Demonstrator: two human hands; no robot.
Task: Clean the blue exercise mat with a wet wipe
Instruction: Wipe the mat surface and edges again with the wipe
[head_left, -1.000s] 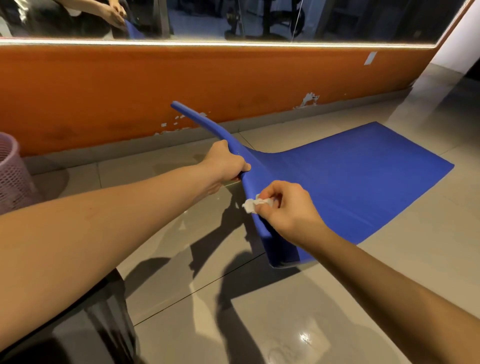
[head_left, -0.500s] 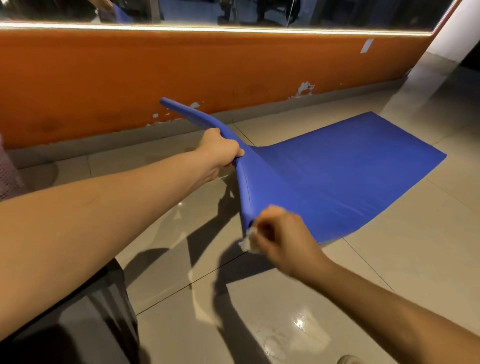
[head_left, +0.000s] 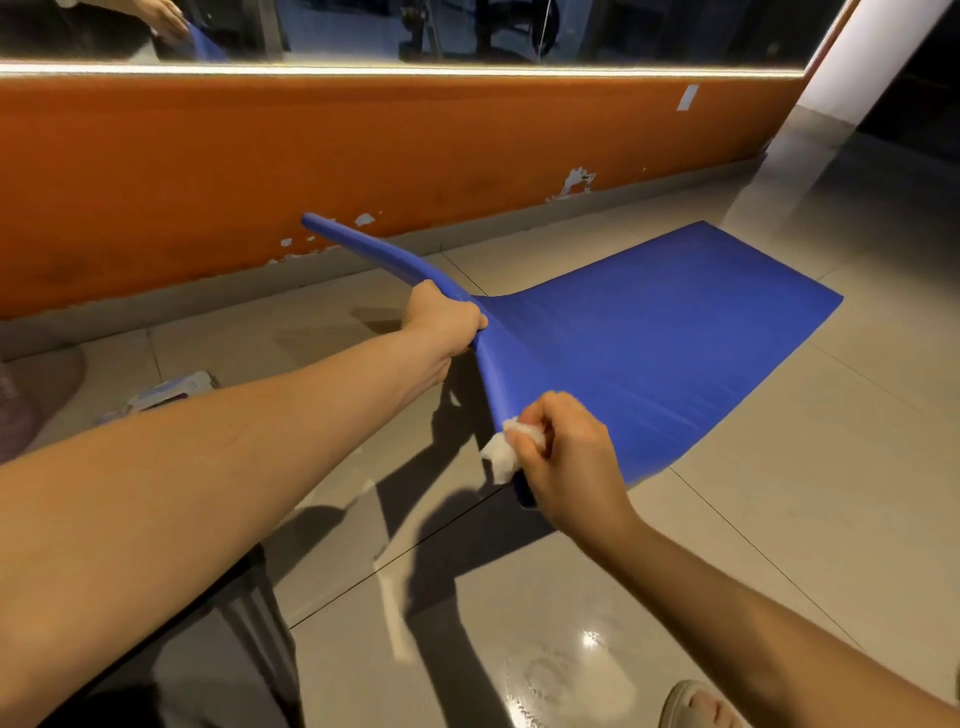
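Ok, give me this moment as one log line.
step: edge wipe | left hand: grips raised edge of blue mat | right hand: pinches wet wipe against that edge | far end: flat on floor

Blue mat (head_left: 649, 353): one, partly lifted off the floor (head_left: 779, 545).
Wet wipe (head_left: 500, 453): one, crumpled.
Hands: two — left hand (head_left: 441, 323) and right hand (head_left: 569, 460).
Flat pack (head_left: 166, 392): one, by the floor's left edge.
Sandalled foot (head_left: 693, 706): one — floor's near right corner.

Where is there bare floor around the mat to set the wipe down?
Bare tiles lie between the blue mat and the sandalled foot, and between mat and orange wall. Crowded: the lifted edge, gripped by the left hand, where the right hand holds the wet wipe; a wipe pack lies left.
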